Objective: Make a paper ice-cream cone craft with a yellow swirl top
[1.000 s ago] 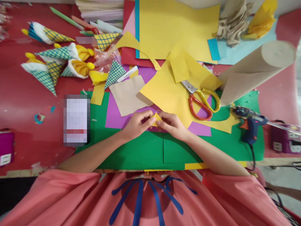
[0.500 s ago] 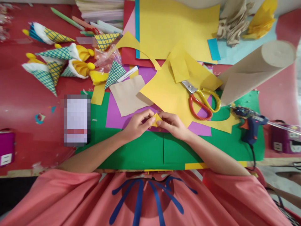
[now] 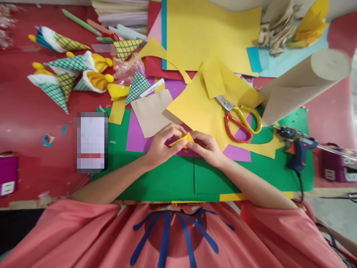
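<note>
A small piece of folded yellow paper (image 3: pixel 188 138) is pinched between my two hands, low over the purple sheet (image 3: pixel 136 137). My left hand (image 3: pixel 164 145) grips its left side with thumb and fingers, and a pointed flap shows above the thumb. On the other side, my right hand (image 3: pixel 208 147) holds the right edge between thumb and forefinger. The fingertips hide part of the fold. Just beyond my hands lie a large yellow sheet (image 3: pixel 195 108) and a beige paper piece (image 3: pixel 153 111). Scissors (image 3: pixel 238 119) with red and yellow handles rest on the yellow sheet.
Small checked paper cones (image 3: pixel 67 63) lie at the back left, above a blurred phone (image 3: pixel 91 143). At right are a hot glue gun (image 3: pixel 301 149) and a brown paper roll (image 3: pixel 304 85). A green sheet (image 3: pixel 167 182) covers the near table.
My left fingers have lifted and spread a little from the thumb, and more of the yellow paper shows as a pointed flap. Both hands stay in about the same place.
</note>
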A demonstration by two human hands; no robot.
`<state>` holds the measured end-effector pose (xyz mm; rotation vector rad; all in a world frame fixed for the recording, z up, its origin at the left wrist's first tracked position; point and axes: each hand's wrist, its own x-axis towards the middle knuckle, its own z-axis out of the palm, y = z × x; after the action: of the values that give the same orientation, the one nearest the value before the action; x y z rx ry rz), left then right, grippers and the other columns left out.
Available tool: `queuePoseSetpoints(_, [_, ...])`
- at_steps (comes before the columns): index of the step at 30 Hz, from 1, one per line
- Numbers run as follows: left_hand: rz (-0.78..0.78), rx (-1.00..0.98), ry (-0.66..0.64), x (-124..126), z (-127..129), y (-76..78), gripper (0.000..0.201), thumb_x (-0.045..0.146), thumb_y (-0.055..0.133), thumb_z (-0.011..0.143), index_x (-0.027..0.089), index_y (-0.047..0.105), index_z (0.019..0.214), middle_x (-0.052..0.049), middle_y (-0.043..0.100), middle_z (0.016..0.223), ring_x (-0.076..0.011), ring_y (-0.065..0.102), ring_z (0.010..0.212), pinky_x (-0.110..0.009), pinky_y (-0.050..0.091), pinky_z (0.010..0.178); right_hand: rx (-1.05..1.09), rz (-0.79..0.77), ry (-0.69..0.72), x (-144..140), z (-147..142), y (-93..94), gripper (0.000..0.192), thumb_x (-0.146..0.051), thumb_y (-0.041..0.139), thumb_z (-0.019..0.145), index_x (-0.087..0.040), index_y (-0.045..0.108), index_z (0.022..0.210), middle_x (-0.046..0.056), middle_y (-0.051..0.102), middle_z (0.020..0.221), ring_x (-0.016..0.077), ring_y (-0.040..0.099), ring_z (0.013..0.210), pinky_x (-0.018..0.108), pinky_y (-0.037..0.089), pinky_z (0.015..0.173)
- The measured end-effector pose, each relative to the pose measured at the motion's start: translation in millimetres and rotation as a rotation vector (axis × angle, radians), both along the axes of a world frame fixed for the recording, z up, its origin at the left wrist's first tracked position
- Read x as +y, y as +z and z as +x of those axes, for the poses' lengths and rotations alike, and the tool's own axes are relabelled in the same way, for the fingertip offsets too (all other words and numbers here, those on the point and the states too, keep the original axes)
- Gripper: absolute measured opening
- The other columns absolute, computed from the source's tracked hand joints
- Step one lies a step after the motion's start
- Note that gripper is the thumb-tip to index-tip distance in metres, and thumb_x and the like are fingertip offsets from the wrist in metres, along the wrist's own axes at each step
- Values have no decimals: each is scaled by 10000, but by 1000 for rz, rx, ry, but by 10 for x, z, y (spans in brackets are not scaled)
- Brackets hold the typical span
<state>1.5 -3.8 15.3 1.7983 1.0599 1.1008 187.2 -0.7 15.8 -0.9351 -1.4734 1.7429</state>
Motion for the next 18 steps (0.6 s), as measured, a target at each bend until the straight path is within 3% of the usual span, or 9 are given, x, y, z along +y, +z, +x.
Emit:
queuePoseSetpoints(11, [79,147,6,3,-2,21,70,243,599,858,201,588,803,-30,672,860,-140,636,843,-267,524,740,-172,123,-119,6,-8,-31,261,-432,559,902,-176,580,857,6,577,759,108,506,673,242,418,621])
queuePoseSetpoints(18, [-110,1,41,2,-16,-21,86,266,618,865,199,571,839,-30,651,932,-141,634,919,-264,519,786,-118,22,-143,8,-16,-30,259,-416,567,897,-183,537,788,-20,527,675,92,473,594,228,384,543])
